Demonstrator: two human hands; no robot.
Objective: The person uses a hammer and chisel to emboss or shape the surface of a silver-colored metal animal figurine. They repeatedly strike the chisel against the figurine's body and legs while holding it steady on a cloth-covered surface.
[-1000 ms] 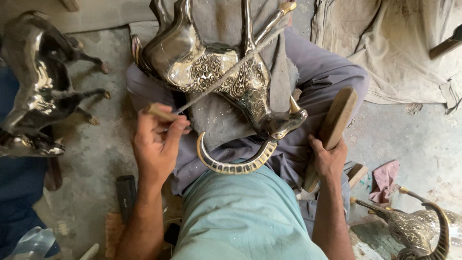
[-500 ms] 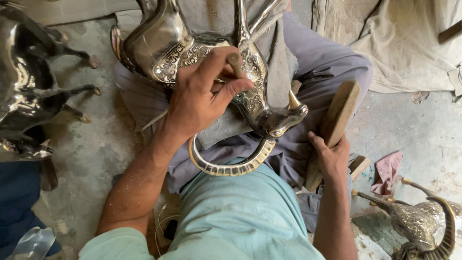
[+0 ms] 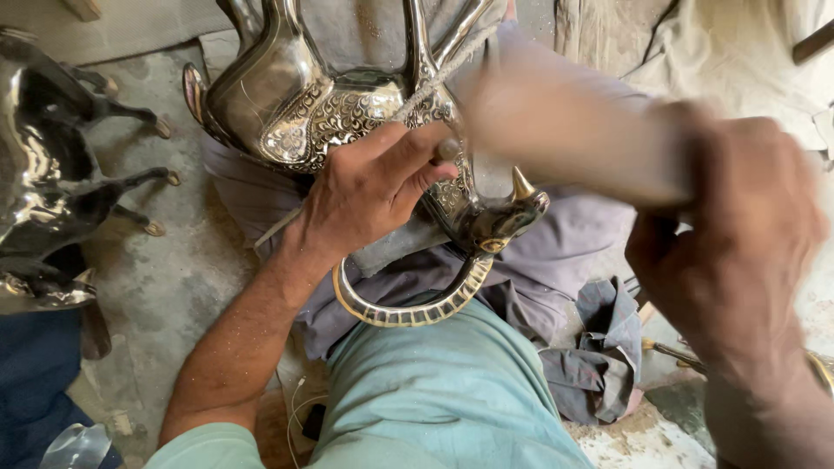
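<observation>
Head view: punch [image 3: 432, 82] is pinched by left hand [image 3: 369, 187] on figurine [image 3: 330, 113], slanting toward one o'clock; mallet [image 3: 565, 143], clenched in right hand [image 3: 721, 243], is blurred at three.

The right hand [image 3: 725, 239] and the wooden tool [image 3: 565, 143] it grips are smeared by motion blur, so the tool's shape and how the fingers wrap it cannot be made out. The left hand [image 3: 369, 187] covers part of the engraved metal animal figure [image 3: 295, 104], whose legs run off the top edge, and the thin rod [image 3: 447, 149] pinched in its fingers shows only at its tip. A second metal figure [image 3: 52, 182] is cut by the left edge.
</observation>
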